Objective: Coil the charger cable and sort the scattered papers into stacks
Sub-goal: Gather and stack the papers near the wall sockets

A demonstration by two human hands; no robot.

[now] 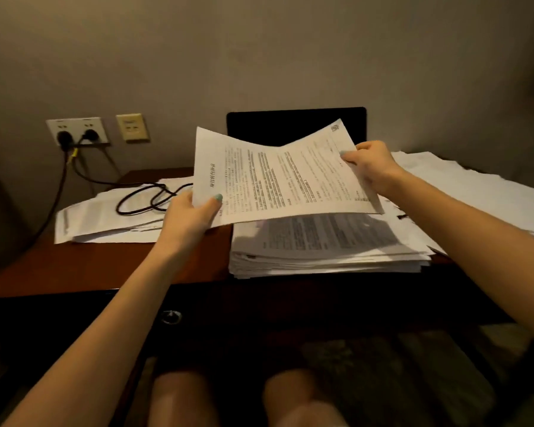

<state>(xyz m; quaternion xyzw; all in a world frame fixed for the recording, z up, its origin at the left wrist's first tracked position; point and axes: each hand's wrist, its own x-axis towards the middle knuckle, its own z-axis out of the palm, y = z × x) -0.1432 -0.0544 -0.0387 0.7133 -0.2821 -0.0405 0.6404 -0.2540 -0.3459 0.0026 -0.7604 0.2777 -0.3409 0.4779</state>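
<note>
While the charger cable [142, 195] lies uncoiled in loose loops on the low paper pile [105, 217] toward the desk's left edge, its leads running up to plugs in the wall outlet [77, 131], both hands are busy with paper. The left hand [188, 220] pinches the near left corner of a printed sheet [278, 177], thumb on top; the right hand [373, 167] grips the sheet's far right edge, fingers closed on it. Held between them, the sheet sags in a valley just above the tall stack [327, 245] at the desk's front edge. Further right, loose sheets [463, 183] spread toward the right edge, unsorted.

Risks, as I judge them: the tall stack is ragged and sits right at the front edge, so a careless drop could push its top pages off. The sheet, bowed under a two-point grip, may crease or slip. Papers pulled from under the cable could drag it, straining the plugs.

The desk [84, 266] is reddish-brown wood, with a dark drawer front below. A black panel [296, 124] stands against the plain beige wall. Lighting is dim and warm.
</note>
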